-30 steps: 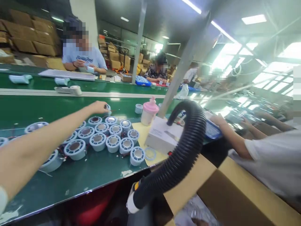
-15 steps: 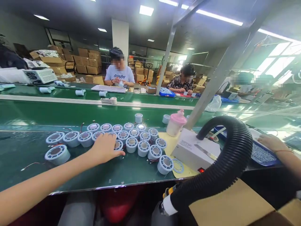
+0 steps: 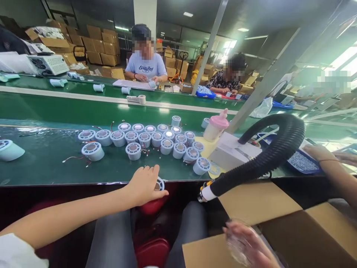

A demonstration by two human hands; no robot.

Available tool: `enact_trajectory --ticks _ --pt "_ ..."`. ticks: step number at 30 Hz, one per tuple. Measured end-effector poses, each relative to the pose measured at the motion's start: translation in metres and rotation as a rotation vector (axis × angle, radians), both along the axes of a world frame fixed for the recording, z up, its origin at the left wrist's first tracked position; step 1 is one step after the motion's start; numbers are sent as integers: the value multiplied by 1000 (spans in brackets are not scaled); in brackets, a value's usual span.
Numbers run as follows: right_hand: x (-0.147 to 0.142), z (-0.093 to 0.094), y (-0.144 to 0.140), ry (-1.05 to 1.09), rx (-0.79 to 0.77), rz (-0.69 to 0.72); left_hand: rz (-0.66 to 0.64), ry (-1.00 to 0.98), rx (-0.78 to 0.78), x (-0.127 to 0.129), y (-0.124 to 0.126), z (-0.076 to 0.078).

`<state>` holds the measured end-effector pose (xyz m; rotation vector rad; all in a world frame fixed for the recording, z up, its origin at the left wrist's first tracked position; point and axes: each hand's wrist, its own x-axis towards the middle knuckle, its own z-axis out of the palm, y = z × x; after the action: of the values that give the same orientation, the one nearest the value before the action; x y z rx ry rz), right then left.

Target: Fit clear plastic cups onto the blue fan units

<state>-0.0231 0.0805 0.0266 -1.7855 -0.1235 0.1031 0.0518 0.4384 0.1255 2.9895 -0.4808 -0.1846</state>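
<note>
My left hand (image 3: 145, 182) is closed around a light-blue cylindrical housing (image 3: 160, 184) at the bench's front edge. Only part of its slotted rim and grey round centre shows past my fingers. Low on the right, my right hand (image 3: 255, 242) is curled on a clear plastic piece (image 3: 239, 243), blurred by motion, above an open cardboard box (image 3: 304, 234). Beyond my left hand stand several more light-blue housings (image 3: 133, 152) in loose rows, some with thin red and black wires. Another housing (image 3: 10, 150) lies at the far left.
A black corrugated hose (image 3: 295, 141) arches from a white box-shaped unit (image 3: 232, 150). Behind that unit stands a pink-lidded bottle (image 3: 216, 126). At right, a co-worker's hand (image 3: 320, 152) is over a blue tray (image 3: 302, 162) of small parts. A metal post (image 3: 251, 93) rises behind.
My left hand has come from among the housings toward the front edge with one housing. My right hand has entered at lower right with the clear plastic piece. The view has tilted down.
</note>
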Motion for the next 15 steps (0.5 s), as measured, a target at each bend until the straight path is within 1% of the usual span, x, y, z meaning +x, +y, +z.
enact_trajectory --ticks 1,3,4,5,6,7,8,9,10,11,12,13,14,15 --pt "-2 6 22 7 16 71 31 27 -14 -3 -3 -3" --pt "-4 19 63 8 -31 206 58 52 -69 -5 -7 -6" --pt "-3 25 80 4 -32 259 80 55 -125 -5 -6 -6" --pt "-2 30 94 -3 -22 308 112 51 -215 -4 -4 -6" --pt "0 33 106 -13 -4 337 149 49 -350 -3 -1 -5" --pt "2 36 115 -28 16 355 178 71 -533 -3 2 -4" --pt "4 37 121 -48 27 364 205 120 -759 -3 6 -3" --pt "6 38 126 -77 22 361 234 204 -1007 -3 8 -4" --pt "7 38 129 -118 -2 353 270 331 -1246 -5 10 -6" --pt "8 39 132 -174 -46 343 323 504 -1444 -8 11 -9" --pt "9 39 135 -238 -111 332 390 702 -1582 -12 10 -15" --pt "9 40 137 -305 -194 321 459 888 -1659 -17 9 -21" --pt "8 42 140 -367 -289 311 513 1043 -1685 -22 7 -29" --pt "8 43 143 -419 -386 306 537 1164 -1678 -28 4 -36"
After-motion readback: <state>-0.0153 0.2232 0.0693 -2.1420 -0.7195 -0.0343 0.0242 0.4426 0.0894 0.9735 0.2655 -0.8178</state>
